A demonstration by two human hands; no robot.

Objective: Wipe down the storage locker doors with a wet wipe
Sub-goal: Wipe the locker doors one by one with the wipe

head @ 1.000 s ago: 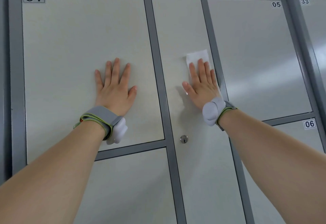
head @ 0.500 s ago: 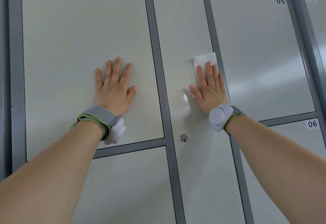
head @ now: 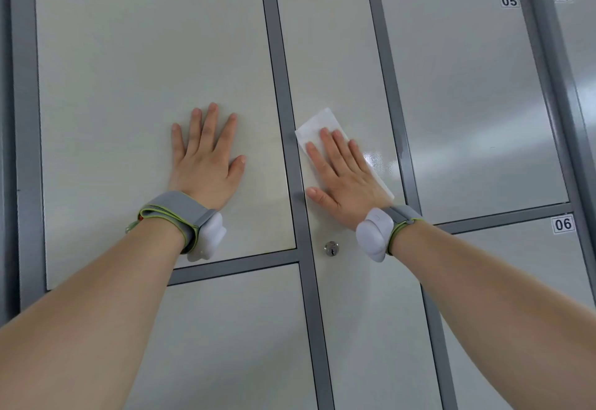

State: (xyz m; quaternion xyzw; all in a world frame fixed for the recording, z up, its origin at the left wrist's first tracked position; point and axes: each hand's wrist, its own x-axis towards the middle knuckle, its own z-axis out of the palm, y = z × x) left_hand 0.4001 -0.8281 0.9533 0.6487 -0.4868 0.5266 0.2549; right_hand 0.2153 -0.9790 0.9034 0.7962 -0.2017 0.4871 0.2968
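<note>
White wet wipe [head: 317, 127] sits mid-frame, pressed flat onto the narrow centre locker door [head: 325, 55] by the right hand [head: 342, 180]; left hand [head: 206, 164] lies spread on door 01 [head: 129, 87], holding nothing.

Right hand [head: 346, 180]: shifted left across the middle door [head: 322, 55], from its right edge toward its left edge, and slightly lower in frame.
Wipe [head: 317, 127]: carried along under the flat fingers; now tilted, left corner just beside the grey post [head: 287, 119].
Wet sheen [head: 382, 159]: now right of the hand, formerly left.
</note>
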